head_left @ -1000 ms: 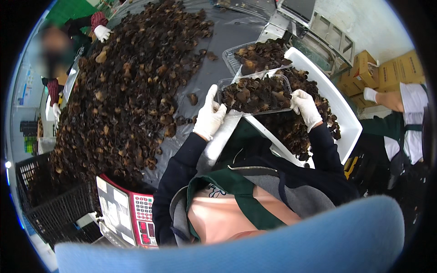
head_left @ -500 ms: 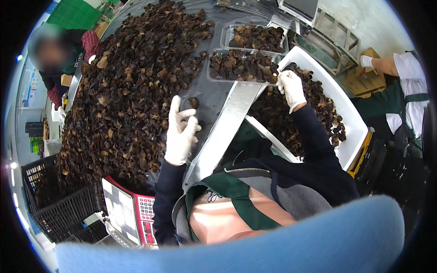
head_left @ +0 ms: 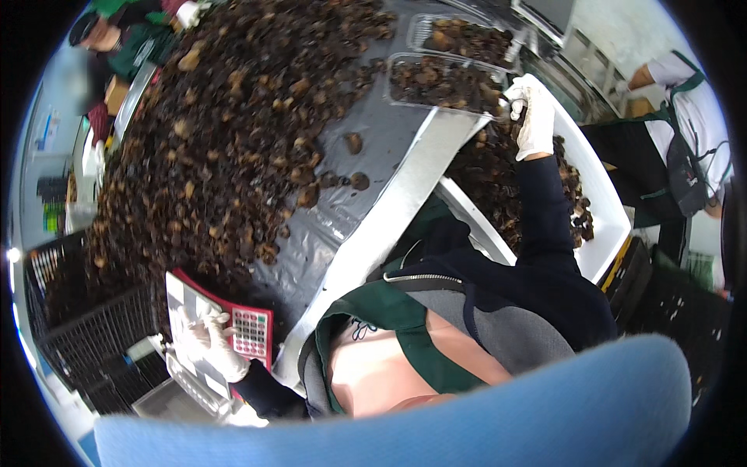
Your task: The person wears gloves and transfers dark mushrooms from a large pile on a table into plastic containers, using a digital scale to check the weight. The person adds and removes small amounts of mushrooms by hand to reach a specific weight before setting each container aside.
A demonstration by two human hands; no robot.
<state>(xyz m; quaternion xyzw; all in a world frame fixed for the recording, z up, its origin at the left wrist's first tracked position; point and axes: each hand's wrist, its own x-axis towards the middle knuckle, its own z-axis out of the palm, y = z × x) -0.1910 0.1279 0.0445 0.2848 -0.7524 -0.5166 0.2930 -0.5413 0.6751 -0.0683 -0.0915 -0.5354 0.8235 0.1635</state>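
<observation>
My left hand (head_left: 212, 347), in a white glove, is over the pale plate of a red electronic scale (head_left: 194, 300). Its fingers look spread and are slightly blurred; nothing shows in them. My right hand (head_left: 535, 121), also gloved, is at the right corner of a clear plastic tray (head_left: 398, 97) filled with dark brown mushroom pieces (head_left: 443, 84). The right fingers are curled in, and a dark patch shows between them; I cannot tell if it is a held piece. Beneath that hand stands a white tub (head_left: 603, 191) with more of the same pieces.
A large heap of dark mushrooms (head_left: 226, 148) covers the left of the table's grey sheet (head_left: 311, 237). Another filled clear tray (head_left: 416, 33) lies behind the first. A metal ledge (head_left: 381, 210) runs before me. Black crates (head_left: 93, 342) stand left. Co-workers (head_left: 140, 39) are far left and at right (head_left: 685, 132).
My left hand has moved from above the table down left to the scale. My right hand stays by the tray corner, its fingers more curled. The whole view has shifted a little.
</observation>
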